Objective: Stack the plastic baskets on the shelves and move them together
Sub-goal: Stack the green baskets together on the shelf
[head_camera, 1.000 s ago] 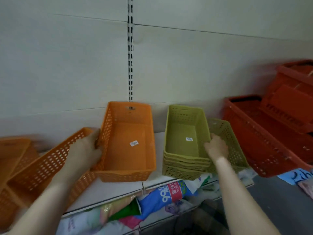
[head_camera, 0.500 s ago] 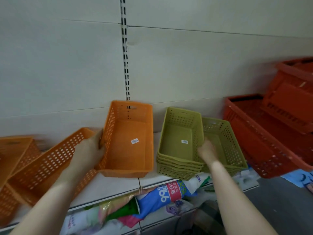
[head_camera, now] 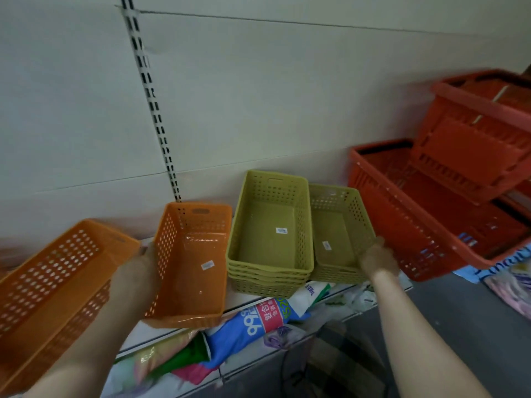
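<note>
- My left grip (head_camera: 138,271) curls round the left wall of an orange perforated plastic basket (head_camera: 192,268), which is tilted, its near end jutting past the front edge of the white shelf (head_camera: 138,337).
- My right grip (head_camera: 377,258) pinches the near right corner of a single olive-green perforated plastic basket (head_camera: 339,239) on the shelf.
- Between the two baskets stands a nested stack of olive-green baskets (head_camera: 270,234), touching the single one.
- A second orange basket (head_camera: 57,271) lies tipped, left of my left grip.
- Large red plastic baskets (head_camera: 402,214) are piled to the right.
- Coloured packets (head_camera: 258,317) lie below the shelf.
</note>
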A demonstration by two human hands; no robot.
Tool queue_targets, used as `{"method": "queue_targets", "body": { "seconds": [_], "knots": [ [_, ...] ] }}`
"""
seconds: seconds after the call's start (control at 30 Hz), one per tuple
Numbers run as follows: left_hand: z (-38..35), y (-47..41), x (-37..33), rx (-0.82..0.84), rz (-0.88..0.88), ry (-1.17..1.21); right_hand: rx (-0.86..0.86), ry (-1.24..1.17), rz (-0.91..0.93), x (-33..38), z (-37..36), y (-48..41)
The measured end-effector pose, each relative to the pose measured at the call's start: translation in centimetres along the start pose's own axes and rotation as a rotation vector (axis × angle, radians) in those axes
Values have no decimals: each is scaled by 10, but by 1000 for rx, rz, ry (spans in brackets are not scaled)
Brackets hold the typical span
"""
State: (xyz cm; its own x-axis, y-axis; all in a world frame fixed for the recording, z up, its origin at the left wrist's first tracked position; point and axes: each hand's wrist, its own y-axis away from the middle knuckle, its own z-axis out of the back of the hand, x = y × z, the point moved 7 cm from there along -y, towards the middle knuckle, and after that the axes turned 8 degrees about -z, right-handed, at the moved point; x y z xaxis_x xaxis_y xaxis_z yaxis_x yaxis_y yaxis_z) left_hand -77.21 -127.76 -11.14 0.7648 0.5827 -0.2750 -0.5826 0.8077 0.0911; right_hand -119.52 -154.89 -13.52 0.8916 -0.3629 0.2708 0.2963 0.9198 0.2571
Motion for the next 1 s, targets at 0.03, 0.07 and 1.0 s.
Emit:
{"method": "queue_targets", "body": {
  "seconds": [0.03,0.07,1.0],
  "knots": [
    [1,-5,-12,-76,-70,-12,28,-1,3,-5,-3,-6],
    [0,-9,-27,-134,-155,4,26,-2,5,-9,-3,-11],
    [-43,-13,-115,228,-134,912,-110,-303,250,78,98,128]
  ]
}}
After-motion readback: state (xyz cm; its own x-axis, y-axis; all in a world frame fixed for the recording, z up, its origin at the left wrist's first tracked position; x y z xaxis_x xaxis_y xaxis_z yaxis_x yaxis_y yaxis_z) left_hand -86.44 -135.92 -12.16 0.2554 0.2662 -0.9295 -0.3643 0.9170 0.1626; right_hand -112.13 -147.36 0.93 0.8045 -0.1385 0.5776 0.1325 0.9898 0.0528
